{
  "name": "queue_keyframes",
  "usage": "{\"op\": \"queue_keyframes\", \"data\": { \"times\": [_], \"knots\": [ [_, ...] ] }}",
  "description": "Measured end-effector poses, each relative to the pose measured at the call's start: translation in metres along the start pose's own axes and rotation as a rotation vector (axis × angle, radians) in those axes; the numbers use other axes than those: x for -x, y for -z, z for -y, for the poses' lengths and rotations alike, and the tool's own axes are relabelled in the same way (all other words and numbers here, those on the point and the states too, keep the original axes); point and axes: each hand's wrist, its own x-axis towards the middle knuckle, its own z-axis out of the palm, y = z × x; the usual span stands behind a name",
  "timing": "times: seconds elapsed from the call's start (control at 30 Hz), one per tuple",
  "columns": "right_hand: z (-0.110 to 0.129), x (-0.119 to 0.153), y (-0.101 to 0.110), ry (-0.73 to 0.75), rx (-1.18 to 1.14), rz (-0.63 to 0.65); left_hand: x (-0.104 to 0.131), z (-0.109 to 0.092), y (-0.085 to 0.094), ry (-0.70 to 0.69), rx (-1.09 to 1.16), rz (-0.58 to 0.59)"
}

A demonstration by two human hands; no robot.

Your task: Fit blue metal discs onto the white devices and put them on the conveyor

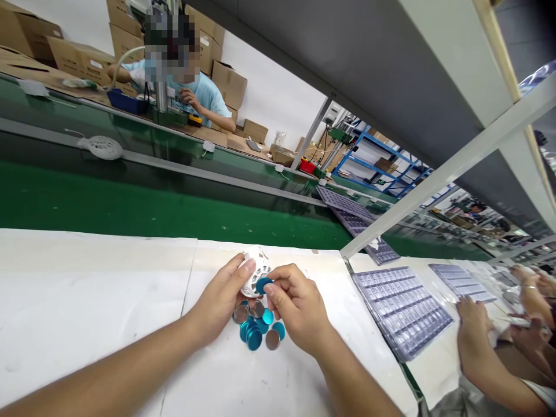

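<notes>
My left hand (223, 292) is closed around a white slotted plastic housing (256, 267), held tilted just above the table. Between the thumb and fingers of my right hand (297, 304) is a blue round disc (263, 284), right at the housing's open-work face. Whether the disc touches the housing I cannot tell. Below both hands lies a loose pile of blue discs (253, 339), several of them overlapping. A few discs, such as the brownish disc (273, 339), show a coppery or silvery face.
A clear compartment tray (402, 310) lies to the right, near a co-worker's hand (473, 315). Beyond the white table (87, 301) runs a green conveyor belt (130, 194) carrying a white slotted part (103, 147). A slanting metal post (434, 191) stands right. Another person sits across the belt.
</notes>
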Motion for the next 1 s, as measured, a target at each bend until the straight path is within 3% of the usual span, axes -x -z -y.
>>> {"op": "queue_keyframes", "data": {
  "times": [0.23, 0.43, 0.6, 0.8, 1.0],
  "knots": [
    [-0.004, 0.0, -0.001, 0.0, -0.025, -0.042, 0.001, 0.003, 0.002, 0.024, -0.078, 0.017],
    [-0.004, 0.001, -0.001, -0.091, -0.029, -0.077, 0.005, 0.001, 0.003, 0.06, -0.143, 0.031],
    [-0.01, -0.006, -0.001, -0.178, -0.273, -0.161, 0.007, -0.004, 0.005, 0.083, -0.217, 0.094],
    [-0.012, 0.0, -0.019, -0.182, -0.691, 0.141, 0.013, -0.005, -0.006, 0.024, -0.18, 0.185],
    [-0.009, 0.006, -0.028, -0.148, -0.773, 0.041, 0.019, -0.004, -0.013, -0.005, -0.172, 0.23]
  ]
}}
